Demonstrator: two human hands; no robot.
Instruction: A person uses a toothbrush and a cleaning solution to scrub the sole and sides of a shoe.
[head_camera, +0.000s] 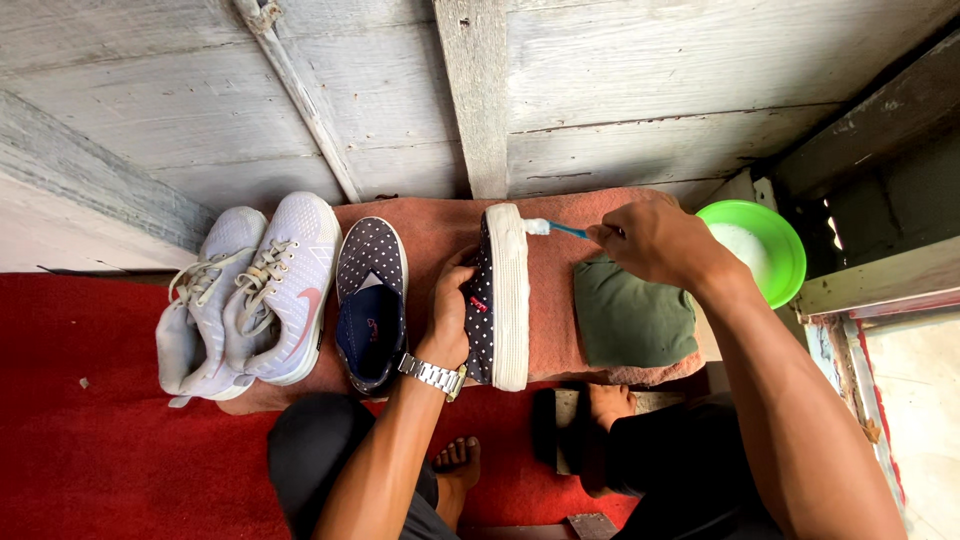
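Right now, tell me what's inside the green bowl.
The green bowl holds something white, foamy-looking. The right hand and wrist cover its near side, so what lies there cannot be seen.

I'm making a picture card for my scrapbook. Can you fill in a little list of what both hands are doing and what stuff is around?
Left hand: grips the dotted navy shoe, tipped on its side
Right hand: holds a blue toothbrush, bristles on the shoe's white sole
Beside it: matching dotted shoe, sitting flat
Far left: pair of pale sneakers
Near right hand: folded green cloth, green bowl with white stuff inside
Underneath: reddish mat, red carpet
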